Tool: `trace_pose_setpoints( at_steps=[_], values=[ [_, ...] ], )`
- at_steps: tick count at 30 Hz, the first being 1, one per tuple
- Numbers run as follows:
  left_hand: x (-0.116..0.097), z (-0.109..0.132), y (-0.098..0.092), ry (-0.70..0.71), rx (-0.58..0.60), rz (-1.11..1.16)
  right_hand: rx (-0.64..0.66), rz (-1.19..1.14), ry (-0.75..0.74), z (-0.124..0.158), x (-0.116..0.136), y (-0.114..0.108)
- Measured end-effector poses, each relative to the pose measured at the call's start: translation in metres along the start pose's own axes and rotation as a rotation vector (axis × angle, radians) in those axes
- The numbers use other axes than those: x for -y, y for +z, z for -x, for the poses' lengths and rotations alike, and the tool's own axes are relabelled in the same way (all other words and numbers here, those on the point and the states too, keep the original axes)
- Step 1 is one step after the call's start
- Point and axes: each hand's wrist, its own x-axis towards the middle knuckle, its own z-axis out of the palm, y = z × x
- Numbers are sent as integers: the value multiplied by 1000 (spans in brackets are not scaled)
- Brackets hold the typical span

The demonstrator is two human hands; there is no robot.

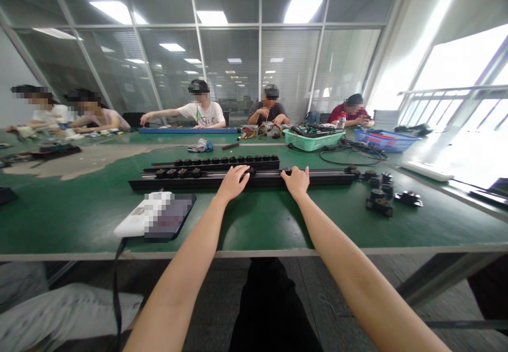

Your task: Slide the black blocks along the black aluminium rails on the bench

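Note:
A long black rail (178, 184) with a metallic strip along it lies across the green table in front of me. My left hand (233, 183) reaches its middle, with thumb and fingers curved round a small round black part (251, 171). Further right, my right hand (297, 181) grips a similar black part (286, 171) between thumb and fingers at the rail. Several such round parts (182, 173) sit at the rail's left end. Behind it lies a second black rail (242, 164) carrying a row of the same parts. My fingers partly hide both held parts.
Loose black parts (379, 202) lie on the right of the table (262, 230). A white device (138, 219) and a dark flat item (174, 219) lie front left. Further back are a green basket (313, 141), a blue basket (391, 141), cables (353, 153) and several seated people.

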Motion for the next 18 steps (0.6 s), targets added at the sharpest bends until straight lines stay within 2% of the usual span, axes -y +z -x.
trace_pose_setpoints(
  at_steps=[9,18],
  values=[
    [4,-1,7,8,38,3,-2,-10,8,-2,-3,4],
    [6,-1,3,-4,29,28,28,20,35,-2,-3,-2]
  ],
)
